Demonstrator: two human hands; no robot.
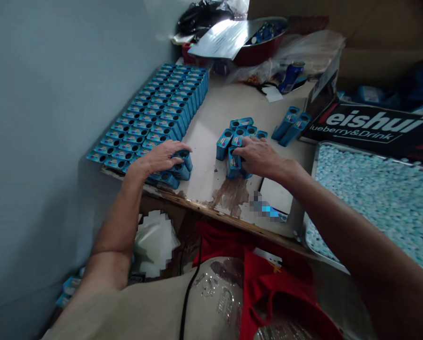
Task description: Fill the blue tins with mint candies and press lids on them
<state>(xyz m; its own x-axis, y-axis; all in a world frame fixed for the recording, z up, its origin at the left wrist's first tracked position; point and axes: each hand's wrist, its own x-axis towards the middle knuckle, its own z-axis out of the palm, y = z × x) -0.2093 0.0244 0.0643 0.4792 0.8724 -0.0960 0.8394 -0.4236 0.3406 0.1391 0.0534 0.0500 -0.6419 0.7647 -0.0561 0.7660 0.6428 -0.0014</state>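
Note:
Small blue plastic boxes (161,108) with dark round holes in their tops stand in tight rows against the wall. My left hand (159,158) is at the near right corner of these rows, its thumb and fingers closed around a few boxes (184,160); its grip is partly hidden. In the middle of the table is a loose cluster of similar boxes (224,138), some leaning. Over its right side lies my right hand (261,155), with fingers curled on a box (234,163) at the front of the cluster. Two more boxes (291,125) stand apart to the right.
A metal tray (315,160) of pale blue pellets is at right, beside a black printed carton (367,125). Behind are a blue can (292,77), a red basin (261,52) and plastic bags. The table's worn front edge (197,208) runs before me.

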